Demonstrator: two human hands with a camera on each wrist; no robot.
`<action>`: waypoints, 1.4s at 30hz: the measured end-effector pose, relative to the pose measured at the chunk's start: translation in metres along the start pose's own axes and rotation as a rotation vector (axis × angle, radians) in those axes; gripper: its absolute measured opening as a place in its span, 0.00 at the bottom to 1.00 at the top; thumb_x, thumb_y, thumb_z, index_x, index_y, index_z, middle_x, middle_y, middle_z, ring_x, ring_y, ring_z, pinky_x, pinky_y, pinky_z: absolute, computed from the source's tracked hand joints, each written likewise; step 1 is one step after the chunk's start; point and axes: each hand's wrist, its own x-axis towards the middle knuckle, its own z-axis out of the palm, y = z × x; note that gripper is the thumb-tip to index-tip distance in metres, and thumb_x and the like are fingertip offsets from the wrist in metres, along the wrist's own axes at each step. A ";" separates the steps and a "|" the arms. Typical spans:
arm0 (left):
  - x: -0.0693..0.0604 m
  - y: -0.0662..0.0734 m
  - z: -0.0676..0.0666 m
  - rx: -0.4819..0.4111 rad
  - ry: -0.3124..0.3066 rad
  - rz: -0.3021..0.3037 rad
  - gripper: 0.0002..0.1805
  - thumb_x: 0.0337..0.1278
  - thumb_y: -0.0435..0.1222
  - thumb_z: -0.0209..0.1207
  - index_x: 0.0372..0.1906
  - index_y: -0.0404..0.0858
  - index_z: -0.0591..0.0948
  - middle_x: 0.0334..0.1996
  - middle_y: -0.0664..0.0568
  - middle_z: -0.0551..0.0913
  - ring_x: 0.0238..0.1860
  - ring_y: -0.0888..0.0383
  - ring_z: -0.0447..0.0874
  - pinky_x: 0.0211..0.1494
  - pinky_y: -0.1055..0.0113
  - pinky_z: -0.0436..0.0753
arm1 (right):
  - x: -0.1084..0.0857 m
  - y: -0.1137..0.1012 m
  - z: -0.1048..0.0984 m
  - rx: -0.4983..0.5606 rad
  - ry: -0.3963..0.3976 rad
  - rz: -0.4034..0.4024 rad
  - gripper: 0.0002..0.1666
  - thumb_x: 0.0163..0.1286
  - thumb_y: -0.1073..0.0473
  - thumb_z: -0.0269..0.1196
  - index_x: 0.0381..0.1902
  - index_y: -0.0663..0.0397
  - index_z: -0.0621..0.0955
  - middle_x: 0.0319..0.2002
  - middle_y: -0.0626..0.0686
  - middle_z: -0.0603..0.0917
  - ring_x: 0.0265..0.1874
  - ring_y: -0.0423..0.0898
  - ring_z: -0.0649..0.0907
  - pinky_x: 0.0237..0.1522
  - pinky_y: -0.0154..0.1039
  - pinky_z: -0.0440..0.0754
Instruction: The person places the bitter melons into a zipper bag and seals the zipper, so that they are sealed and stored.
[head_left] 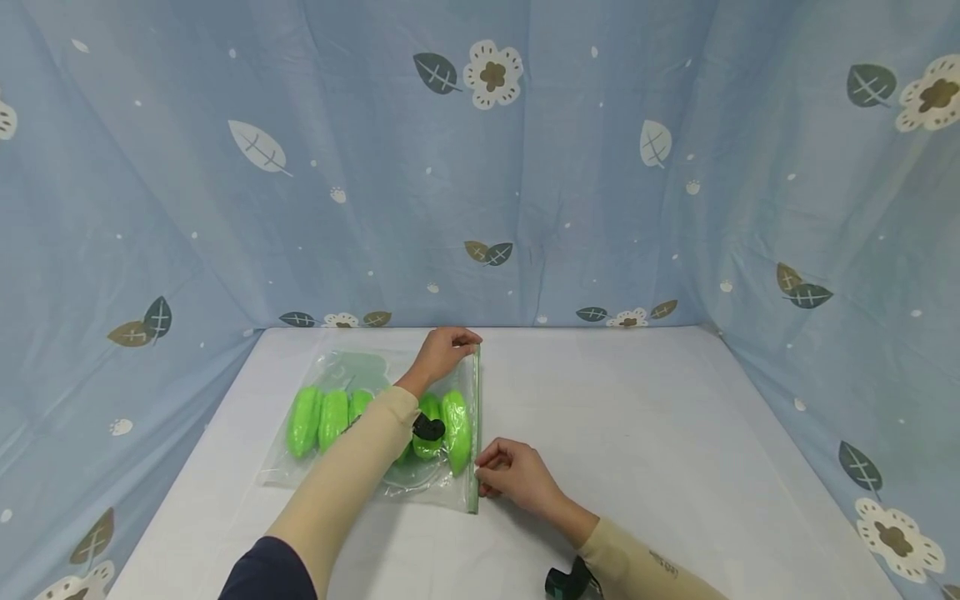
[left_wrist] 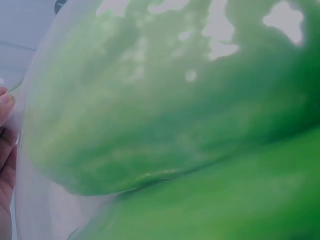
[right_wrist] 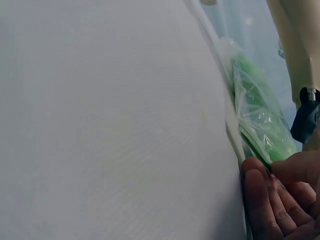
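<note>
A clear zip bag [head_left: 450, 496] lies flat on the white table, its green zip strip [head_left: 475, 392] running along the right edge. Inside sit several plump, bright green elongated vegetables [head_left: 303, 421], side by side; their exact kind is unclear. My left hand [head_left: 441, 357] reaches across the bag and pinches the far end of the strip. Nearer to me, my right hand [head_left: 521, 477] pinches the same strip between thumb and fingers [right_wrist: 257, 192]. The left forearm hides the middle vegetables. Close up in the left wrist view, one vegetable [left_wrist: 150, 110] fills most of the picture under shiny plastic.
The white tabletop [head_left: 637, 417] stretches to the right of the bag. A blue curtain [head_left: 585, 192] with leaves and flowers hangs behind the table and along both sides. Dark wrist cameras [head_left: 567, 581] are strapped to both wrists.
</note>
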 end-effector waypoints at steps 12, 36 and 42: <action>0.000 -0.001 0.000 0.005 0.013 -0.016 0.12 0.72 0.34 0.60 0.55 0.39 0.86 0.54 0.48 0.86 0.59 0.49 0.81 0.60 0.54 0.82 | -0.011 -0.004 0.002 0.010 -0.047 -0.010 0.06 0.66 0.68 0.68 0.39 0.63 0.82 0.30 0.54 0.87 0.26 0.50 0.88 0.26 0.39 0.87; 0.002 -0.001 0.001 0.002 0.023 -0.017 0.14 0.71 0.34 0.61 0.56 0.37 0.86 0.54 0.47 0.86 0.58 0.47 0.82 0.60 0.52 0.81 | -0.024 -0.004 0.002 0.003 -0.104 0.008 0.04 0.66 0.70 0.66 0.38 0.65 0.81 0.28 0.54 0.87 0.25 0.46 0.88 0.26 0.36 0.87; 0.001 -0.002 0.002 0.002 0.030 -0.007 0.13 0.71 0.34 0.61 0.56 0.38 0.86 0.54 0.47 0.86 0.57 0.48 0.82 0.59 0.52 0.82 | -0.025 -0.003 0.002 0.034 -0.100 0.004 0.05 0.66 0.70 0.66 0.39 0.65 0.81 0.29 0.56 0.87 0.26 0.50 0.88 0.26 0.38 0.87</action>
